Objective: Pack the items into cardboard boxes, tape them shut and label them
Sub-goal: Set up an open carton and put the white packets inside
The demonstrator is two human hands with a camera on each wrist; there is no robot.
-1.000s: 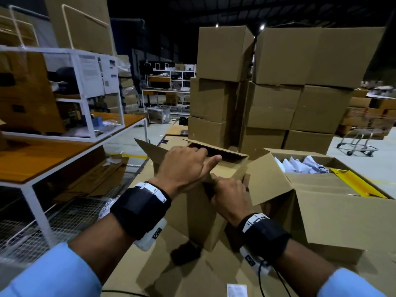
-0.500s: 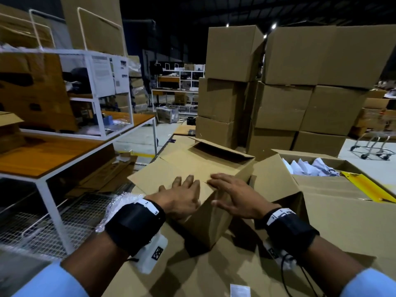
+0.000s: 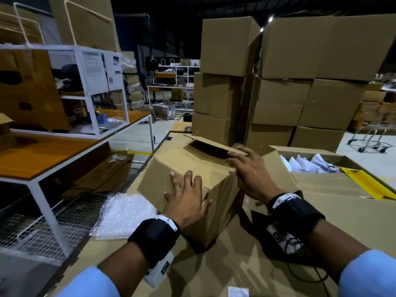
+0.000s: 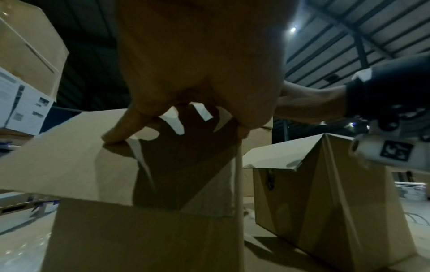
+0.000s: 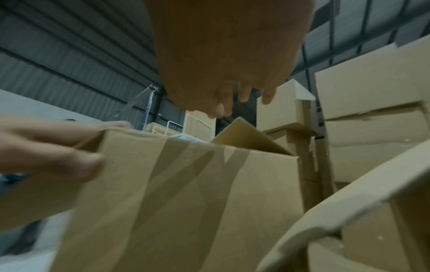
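Small cardboard box upright on cardboard-covered surface, dead ahead. Left hand flat, fingers spread, pressing near flap down. Right hand flat at right edge, nearer raised far flap; contact there probable, partly hidden.

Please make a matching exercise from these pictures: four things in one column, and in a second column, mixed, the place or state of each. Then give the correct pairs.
Things:
1. left hand
2. right hand
3. bubble wrap
4. large open box

Places or states:
A. holds white crumpled paper, right of the small box
B. lies flat, fingers spread, on the near flap of the small box
C. lies on the cardboard sheet, left of the small box
D. fingertips at the raised far flap

Pairs: 1-B, 2-D, 3-C, 4-A
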